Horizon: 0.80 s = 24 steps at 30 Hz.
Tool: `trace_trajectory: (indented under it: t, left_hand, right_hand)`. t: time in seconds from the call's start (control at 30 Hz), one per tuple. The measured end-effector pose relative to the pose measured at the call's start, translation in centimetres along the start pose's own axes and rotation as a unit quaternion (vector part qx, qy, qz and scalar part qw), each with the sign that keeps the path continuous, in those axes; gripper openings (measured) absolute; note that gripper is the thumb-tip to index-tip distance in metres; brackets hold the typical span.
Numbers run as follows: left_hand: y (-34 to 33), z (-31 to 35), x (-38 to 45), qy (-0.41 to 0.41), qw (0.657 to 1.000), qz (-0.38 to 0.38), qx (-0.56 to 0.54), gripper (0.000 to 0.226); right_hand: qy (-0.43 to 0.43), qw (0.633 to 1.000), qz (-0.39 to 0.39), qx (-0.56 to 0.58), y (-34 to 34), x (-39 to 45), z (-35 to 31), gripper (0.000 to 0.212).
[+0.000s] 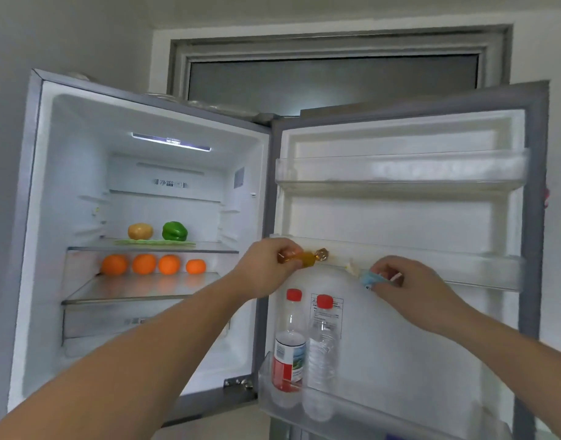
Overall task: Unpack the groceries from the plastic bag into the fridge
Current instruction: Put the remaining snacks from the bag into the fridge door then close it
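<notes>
The fridge stands open with its door (399, 217) swung to the right. My left hand (266, 268) holds a small amber bottle with a gold cap (307, 258) sideways at the left end of the middle door shelf (447, 265). My right hand (409, 287) grips a small light-blue and white packet (369, 278) just below that shelf's front rim. No plastic bag shows in this view.
The inner shelves hold a potato (140, 231), a green pepper (174, 231) and several oranges (144, 263). Two red-capped bottles (291, 344) stand in the lower door shelf. The top door shelf (399, 169) looks bare. A window sits above the fridge.
</notes>
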State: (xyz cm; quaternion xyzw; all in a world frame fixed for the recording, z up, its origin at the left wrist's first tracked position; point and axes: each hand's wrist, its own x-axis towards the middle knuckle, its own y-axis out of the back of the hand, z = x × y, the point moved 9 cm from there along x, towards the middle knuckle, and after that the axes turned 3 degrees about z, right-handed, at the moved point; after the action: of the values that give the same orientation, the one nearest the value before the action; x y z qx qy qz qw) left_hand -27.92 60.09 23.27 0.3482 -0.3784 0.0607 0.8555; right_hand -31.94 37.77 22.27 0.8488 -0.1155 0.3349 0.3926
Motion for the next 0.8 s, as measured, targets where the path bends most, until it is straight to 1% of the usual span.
trace_trajectory:
  t: [0.07,0.13,0.2,0.27,0.3,0.37,0.43,0.47,0.53,0.63,0.67,0.8]
  left_hand:
    - [-1.4,0.7,2.7,-0.020,0.999,-0.019,0.028,0.020]
    - [-2.2,1.9,5.4,-0.042,0.998,-0.014,0.041,0.017]
    - [-2.4,3.2,7.8,-0.068,0.997,0.011,0.027,0.014]
    - [-2.5,3.9,9.9,-0.083,0.996,0.025,0.003,0.014]
    - [-2.7,4.0,10.8,-0.085,0.996,0.022,-0.008,0.014]
    - [-3.6,3.7,12.7,-0.080,0.997,0.004,-0.022,0.013]
    - [-5.1,3.1,14.1,-0.063,0.997,-0.033,-0.021,0.012]
    - [-6.0,2.8,14.6,-0.055,0.996,-0.060,-0.023,0.013]
    - [-7.9,2.3,15.3,-0.043,0.991,-0.121,-0.038,0.016]
    - [-9.5,1.8,15.8,-0.037,0.981,-0.182,-0.051,0.021]
    - [-9.8,1.8,15.9,-0.043,0.979,-0.195,-0.045,0.021]
    - [-10.6,1.8,15.8,-0.061,0.970,-0.231,-0.039,0.018]
  right_hand:
    - [0.034,0.999,0.019,-0.035,1.2,2.6,-0.3,0.008]
    - [0.059,0.996,0.045,-0.051,2.3,4.8,-0.7,0.007]
    - [0.088,0.991,0.073,-0.067,3.2,6.1,-1.4,0.008]
    - [0.132,0.981,0.073,-0.122,3.1,6.9,-2.2,0.009]
    - [0.145,0.978,0.074,-0.133,3.2,7.1,-2.5,0.010]
    - [0.147,0.978,0.093,-0.116,3.9,8.3,-2.2,0.009]
    - [0.113,0.983,0.112,-0.094,4.8,10.1,-0.9,0.005]
    - [0.090,0.986,0.108,-0.087,5.0,10.9,0.0,0.004]
    - [0.046,0.994,0.070,-0.076,4.6,12.3,2.1,0.007]
    - [-0.024,0.997,-0.046,-0.063,2.6,13.5,4.8,0.008]
    - [-0.043,0.994,-0.072,-0.064,2.2,13.7,5.4,0.007]
    - [-0.086,0.985,-0.125,-0.087,1.2,13.5,6.4,0.010]
